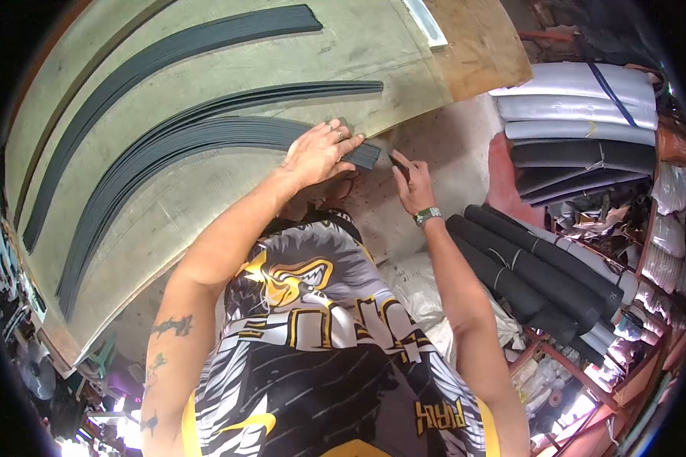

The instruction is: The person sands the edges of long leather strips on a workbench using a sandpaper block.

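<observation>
My left hand (322, 154) lies across a bundle of long dark grey strips (221, 131), close to their right end. Its fingers wrap over the strips, whose cut-looking ends (367, 157) stick out past the table edge. Just right of those ends is my right hand (415, 189), apart from them. A small dark thing (397, 163) sits between its thumb and fingers; its kind is too small to tell. Beyond the gripped bundle lie a thinner stack of strips (305, 89) and a wider dark stack (198, 36), both curved on the table.
The large pale tabletop (183, 221) ends beside my left hand, with a brown board (484, 53) at its far right. Silvery rolls (575, 95) and dark rolls (583, 164) are piled at the right. More black rolls (537, 266) lie near my right forearm, beside white sacking (411, 286).
</observation>
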{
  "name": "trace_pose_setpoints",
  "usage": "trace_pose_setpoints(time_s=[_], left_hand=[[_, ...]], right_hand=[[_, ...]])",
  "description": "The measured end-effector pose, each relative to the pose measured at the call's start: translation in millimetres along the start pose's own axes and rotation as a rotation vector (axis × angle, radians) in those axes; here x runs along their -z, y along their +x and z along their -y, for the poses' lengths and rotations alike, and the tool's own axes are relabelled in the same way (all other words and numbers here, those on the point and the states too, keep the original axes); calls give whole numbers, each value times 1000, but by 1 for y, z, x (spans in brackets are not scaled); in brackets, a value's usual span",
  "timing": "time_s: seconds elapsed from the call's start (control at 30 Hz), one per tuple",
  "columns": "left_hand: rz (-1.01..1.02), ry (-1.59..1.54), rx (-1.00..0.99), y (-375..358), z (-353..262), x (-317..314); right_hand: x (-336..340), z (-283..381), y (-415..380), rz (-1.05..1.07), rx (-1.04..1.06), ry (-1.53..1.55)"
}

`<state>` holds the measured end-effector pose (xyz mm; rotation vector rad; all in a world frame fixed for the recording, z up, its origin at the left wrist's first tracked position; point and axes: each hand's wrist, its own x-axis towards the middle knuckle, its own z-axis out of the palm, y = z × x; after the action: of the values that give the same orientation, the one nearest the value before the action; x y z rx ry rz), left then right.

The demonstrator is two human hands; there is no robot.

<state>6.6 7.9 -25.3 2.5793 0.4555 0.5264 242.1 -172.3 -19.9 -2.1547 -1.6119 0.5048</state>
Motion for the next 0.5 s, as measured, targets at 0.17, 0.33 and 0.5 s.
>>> trace_pose_setpoints(time_s=[0.17, 0.33, 0.5], left_hand=[[99, -28, 35, 0, 0, 6], [54, -11, 43, 1, -4, 3], [47, -21, 27, 2, -2, 7]], right_hand=[[-7, 40, 23, -144, 275, 101], [-7, -11, 9, -55, 153, 80], [-6, 21, 22, -58, 213, 42]])
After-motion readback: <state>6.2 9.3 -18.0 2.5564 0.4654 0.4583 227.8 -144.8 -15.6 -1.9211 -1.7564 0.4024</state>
